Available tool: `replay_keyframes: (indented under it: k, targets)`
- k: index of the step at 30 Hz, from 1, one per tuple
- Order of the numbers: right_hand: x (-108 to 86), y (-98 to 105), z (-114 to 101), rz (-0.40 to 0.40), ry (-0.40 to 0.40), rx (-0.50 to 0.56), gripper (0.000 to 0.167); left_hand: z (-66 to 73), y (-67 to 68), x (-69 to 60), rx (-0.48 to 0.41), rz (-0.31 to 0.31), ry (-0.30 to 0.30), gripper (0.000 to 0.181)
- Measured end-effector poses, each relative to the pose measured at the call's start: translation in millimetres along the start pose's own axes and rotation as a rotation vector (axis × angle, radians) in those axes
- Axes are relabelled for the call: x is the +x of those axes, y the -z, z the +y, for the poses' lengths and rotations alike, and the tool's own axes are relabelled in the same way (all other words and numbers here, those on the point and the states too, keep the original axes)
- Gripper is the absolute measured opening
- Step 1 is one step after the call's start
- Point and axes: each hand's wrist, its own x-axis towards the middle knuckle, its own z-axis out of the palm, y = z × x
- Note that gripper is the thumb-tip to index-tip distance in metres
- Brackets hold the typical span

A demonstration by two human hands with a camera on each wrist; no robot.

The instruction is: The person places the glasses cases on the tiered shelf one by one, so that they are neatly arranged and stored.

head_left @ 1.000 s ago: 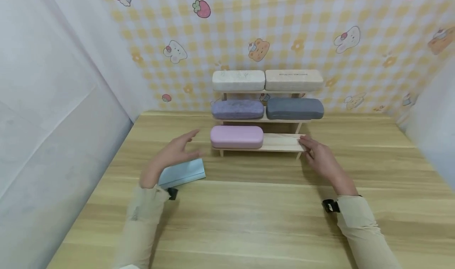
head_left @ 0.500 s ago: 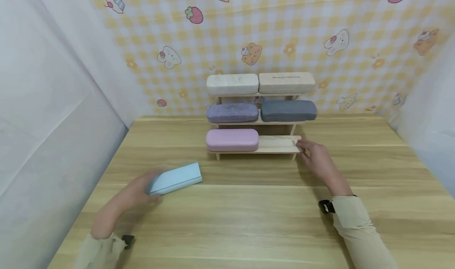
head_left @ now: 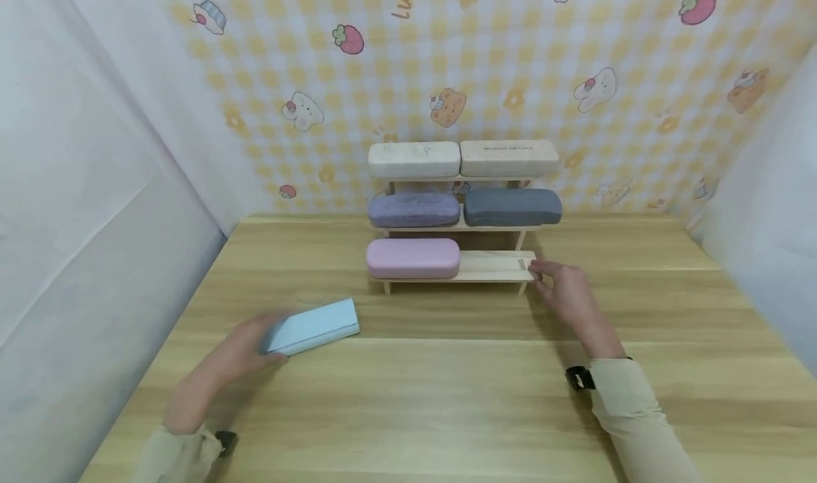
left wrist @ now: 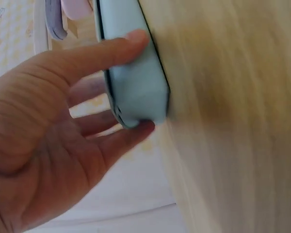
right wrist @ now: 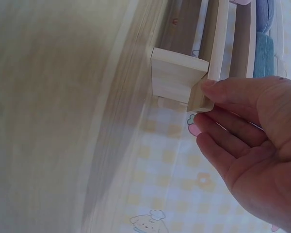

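At the left of the head view, my left hand [head_left: 239, 348] holds the near end of a light blue glasses case [head_left: 319, 327] on the table. In the left wrist view its thumb lies along one side of the case [left wrist: 140, 82], with the fingers round the other side and the end. My right hand [head_left: 571, 298] pinches the right end of the lowest shelf of a stepped wooden rack [head_left: 491, 264]. The right wrist view has the thumb on top of that shelf end [right wrist: 203, 94] and the fingertips at its edge. A pink glasses case [head_left: 413, 258] occupies that shelf's left half.
On the middle shelf sit a purple case [head_left: 413, 210] and a grey-blue case [head_left: 513, 207]. The top shelf bears a white case [head_left: 413, 159] and a beige case [head_left: 508, 158]. Behind the rack hangs a yellow checked cloth [head_left: 383, 64]; white sheets [head_left: 96, 220] border the table.
My left hand has come back from beside the rack, down and left, and taken hold of the light blue case. My right hand stays at the shelf end. The head view has shifted slightly.
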Motion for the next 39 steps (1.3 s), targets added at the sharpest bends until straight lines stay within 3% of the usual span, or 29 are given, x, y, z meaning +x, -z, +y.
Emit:
replay_keyframes:
  k: [3, 7, 13, 20, 32, 39]
  targets:
    - [-2.7, -3.3, -0.2, 0.001, -0.001, 0.010, 0.023, 0.8, 0.0, -2.5, 0.002, 0.008, -0.063, 0.065]
    - [-2.7, -2.9, -0.1, 0.004, -0.014, 0.017, 0.020, 13.6, 5.3, 3.0, -0.014, 0.036, -0.118, 0.065]
    - [-1.7, -1.7, 0.8, 0.020, -0.011, 0.008, 0.016, 50.0, 14.3, 19.6, 0.031, 0.043, -0.137, 0.064]
    - [-0.9, 2.3, -3.7, 0.016, 0.056, -0.013, 0.010, 88.2, 15.4, 49.6, 0.037, 0.092, -0.248, 0.066]
    - [-0.7, 11.3, -7.8, -0.144, 0.055, -0.012, 0.012, 127.9, -1.5, 108.1, 0.051, 0.114, -0.342, 0.066]
    - [-2.3, 32.4, -6.8, -0.277, 0.004, 0.013, 0.016, 146.3, -9.4, 134.7, 0.020, 0.086, -0.363, 0.065]
